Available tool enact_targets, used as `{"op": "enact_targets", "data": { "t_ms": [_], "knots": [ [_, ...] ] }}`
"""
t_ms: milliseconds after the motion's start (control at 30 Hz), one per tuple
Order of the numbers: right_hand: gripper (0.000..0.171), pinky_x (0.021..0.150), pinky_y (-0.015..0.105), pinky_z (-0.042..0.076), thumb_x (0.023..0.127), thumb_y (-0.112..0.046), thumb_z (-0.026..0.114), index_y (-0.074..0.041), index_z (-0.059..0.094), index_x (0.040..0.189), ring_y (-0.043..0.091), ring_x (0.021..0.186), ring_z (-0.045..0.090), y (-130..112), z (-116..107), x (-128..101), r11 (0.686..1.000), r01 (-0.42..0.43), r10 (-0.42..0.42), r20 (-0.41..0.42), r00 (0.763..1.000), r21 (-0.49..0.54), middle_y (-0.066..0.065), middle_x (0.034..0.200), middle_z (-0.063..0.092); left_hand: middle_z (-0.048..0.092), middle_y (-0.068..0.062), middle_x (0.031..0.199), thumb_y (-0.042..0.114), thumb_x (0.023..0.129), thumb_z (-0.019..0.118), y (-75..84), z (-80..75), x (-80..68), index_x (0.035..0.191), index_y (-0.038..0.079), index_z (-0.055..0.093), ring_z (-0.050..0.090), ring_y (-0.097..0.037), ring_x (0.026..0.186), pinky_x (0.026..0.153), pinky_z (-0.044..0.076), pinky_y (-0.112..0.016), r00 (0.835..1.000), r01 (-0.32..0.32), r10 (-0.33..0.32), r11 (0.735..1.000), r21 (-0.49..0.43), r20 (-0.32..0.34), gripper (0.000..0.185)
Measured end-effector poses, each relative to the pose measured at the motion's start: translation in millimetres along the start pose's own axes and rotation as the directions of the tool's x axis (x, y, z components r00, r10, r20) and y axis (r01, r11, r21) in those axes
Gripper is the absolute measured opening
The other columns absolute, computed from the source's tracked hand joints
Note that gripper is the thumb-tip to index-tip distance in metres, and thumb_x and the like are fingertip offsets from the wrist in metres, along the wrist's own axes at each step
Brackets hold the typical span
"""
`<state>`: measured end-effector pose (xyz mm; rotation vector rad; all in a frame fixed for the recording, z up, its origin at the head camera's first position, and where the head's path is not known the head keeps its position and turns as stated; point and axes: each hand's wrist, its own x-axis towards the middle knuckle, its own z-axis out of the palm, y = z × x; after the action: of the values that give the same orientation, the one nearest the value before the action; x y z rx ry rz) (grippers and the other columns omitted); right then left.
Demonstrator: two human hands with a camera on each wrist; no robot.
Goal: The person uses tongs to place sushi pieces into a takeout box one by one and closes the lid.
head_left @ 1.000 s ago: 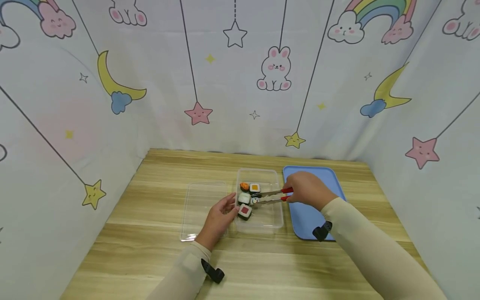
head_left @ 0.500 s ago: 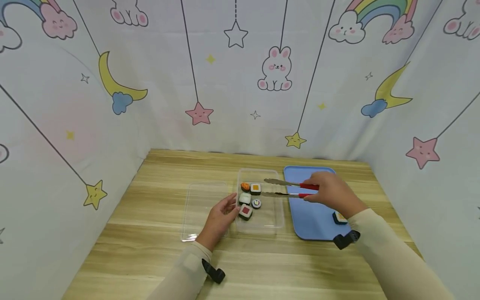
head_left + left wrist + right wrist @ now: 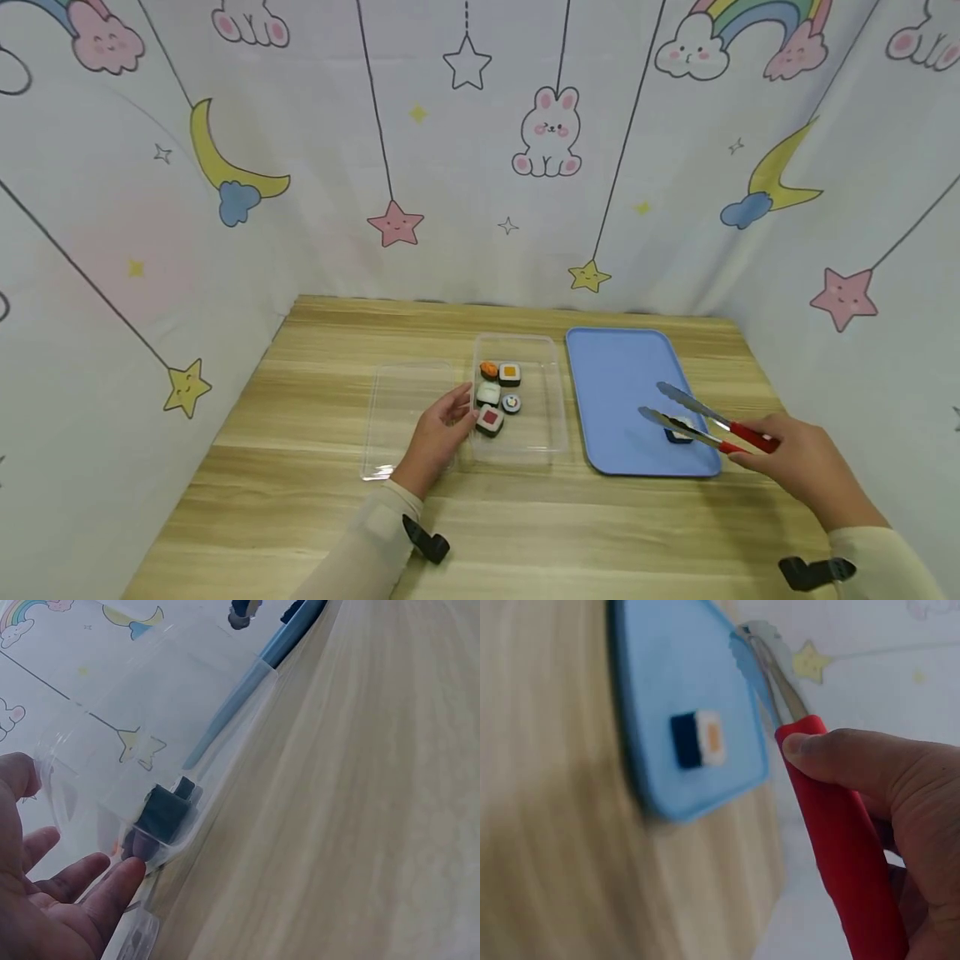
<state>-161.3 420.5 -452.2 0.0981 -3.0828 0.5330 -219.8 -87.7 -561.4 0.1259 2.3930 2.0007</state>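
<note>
From the head view, our right hand [image 3: 806,467] grips the red handles of the tongs [image 3: 701,421], whose metal arms run forward and to the left from the hand. Their tips stand parted, one on either side of a single roll [image 3: 681,430] that lies on the tray [image 3: 622,375]. So the roll is just ahead of this hand, at the near right part of the tray, and well away from our left hand [image 3: 438,433]. The left hand rests with relaxed, nearly straight fingers against the near left wall of the box [image 3: 555,392], which holds five pieces. A lid [image 3: 397,417] lies on the counter [image 3: 300,517] just left of that hand.

In the left wrist view, our left hand [image 3: 52,900] lies flat and loose, fingertips touching the clear box [image 3: 150,727] beside a dark piece behind its wall; it holds nothing.

In the right wrist view, our right hand [image 3: 885,817] wraps the red grip of the tongs [image 3: 832,847], thumb on top. The roll [image 3: 697,739] lies on the tray [image 3: 667,667] left of the tong arms, untouched, and the tips reach past it.
</note>
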Motion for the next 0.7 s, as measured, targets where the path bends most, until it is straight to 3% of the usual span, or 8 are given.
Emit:
{"op": "enact_targets", "data": {
  "t_ms": [200, 433, 700],
  "knots": [
    [0.07, 0.063, 0.036, 0.048, 0.078, -0.049, 0.089, 0.005, 0.073, 0.12, 0.024, 0.081, 0.061, 29, 11, -25, 0.996, -0.087, 0.087, 0.031, 0.996, 0.001, 0.015, 0.102, 0.073, 0.065, -0.015, 0.138, 0.02, 0.098, 0.074, -2.4, 1.0, 1.7, 0.148, 0.016, 0.059, 0.065, -0.031, 0.122, 0.102, 0.051, -0.051, 1.0, -0.007, 0.007, 1.0, -0.019, -0.007, 0.053],
    [0.065, 0.065, 0.037, 0.049, 0.078, -0.045, 0.09, 0.005, 0.074, 0.117, 0.024, 0.08, 0.062, 38, 18, -32, 0.996, -0.089, 0.089, 0.015, 0.996, -0.006, 0.016, 0.102, 0.073, 0.062, -0.019, 0.14, 0.015, 0.099, 0.072, 0.2, 2.7, 2.5, 0.15, 0.011, 0.056, 0.063, -0.035, 0.124, 0.104, 0.048, -0.054, 1.0, -0.001, 0.001, 1.0, -0.024, -0.016, 0.054],
    [0.054, 0.062, 0.033, 0.047, 0.077, -0.037, 0.092, 0.001, 0.077, 0.112, 0.02, 0.077, 0.061, 38, 22, -37, 0.999, -0.036, 0.036, -0.046, 0.998, -0.018, 0.013, 0.098, 0.074, 0.06, -0.027, 0.141, 0.008, 0.099, 0.069, 31.6, 1.4, -10.5, 0.15, 0.003, 0.053, 0.061, -0.04, 0.126, 0.105, 0.048, -0.056, 1.0, 0.017, -0.016, 0.999, -0.032, 0.016, 0.054]
  ]
}}
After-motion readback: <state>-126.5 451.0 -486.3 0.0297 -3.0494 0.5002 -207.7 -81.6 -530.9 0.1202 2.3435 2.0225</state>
